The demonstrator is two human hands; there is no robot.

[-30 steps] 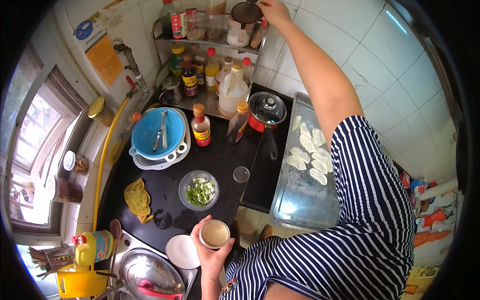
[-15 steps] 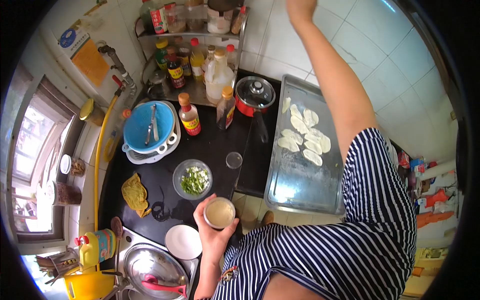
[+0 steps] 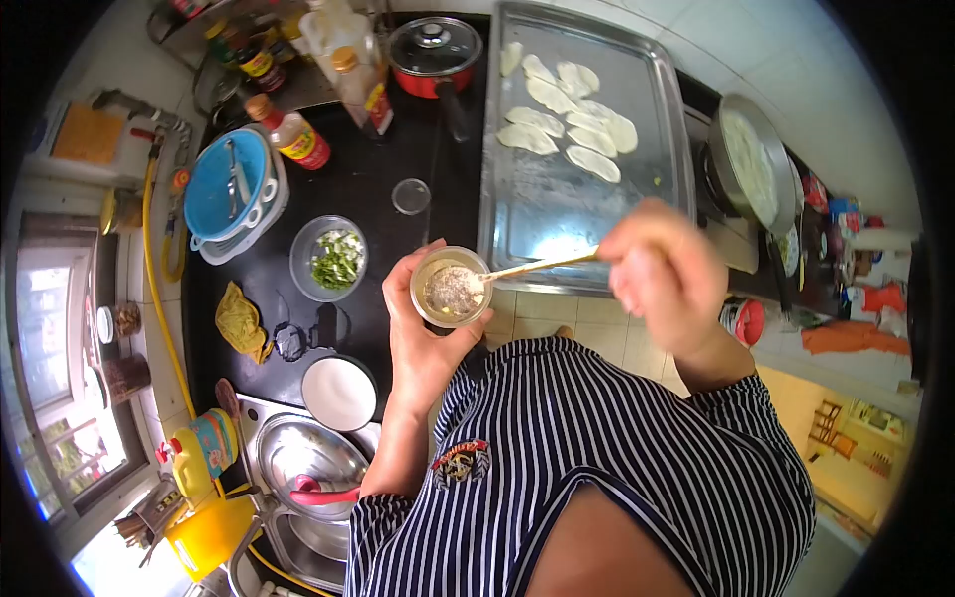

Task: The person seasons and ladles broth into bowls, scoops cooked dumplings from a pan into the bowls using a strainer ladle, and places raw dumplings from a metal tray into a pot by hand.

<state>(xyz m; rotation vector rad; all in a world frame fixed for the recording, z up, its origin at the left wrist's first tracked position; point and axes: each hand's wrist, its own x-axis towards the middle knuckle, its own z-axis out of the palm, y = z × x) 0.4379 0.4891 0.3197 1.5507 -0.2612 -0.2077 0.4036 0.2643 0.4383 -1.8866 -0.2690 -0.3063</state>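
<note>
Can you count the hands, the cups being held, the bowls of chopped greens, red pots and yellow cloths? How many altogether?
Hands: 2 (left hand, right hand)
Held cup: 1
Bowl of chopped greens: 1
Red pot: 1
Yellow cloth: 1
Total: 6

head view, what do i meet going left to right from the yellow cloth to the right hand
Yellow cloth, glass bowl of chopped scallions, cup of powder, thin wooden utensil handle, right hand.

Powder [image 3: 456,292] in cup [image 3: 427,276]; bowl [image 3: 300,271] left, tray [image 3: 542,219] ahead right.
</note>
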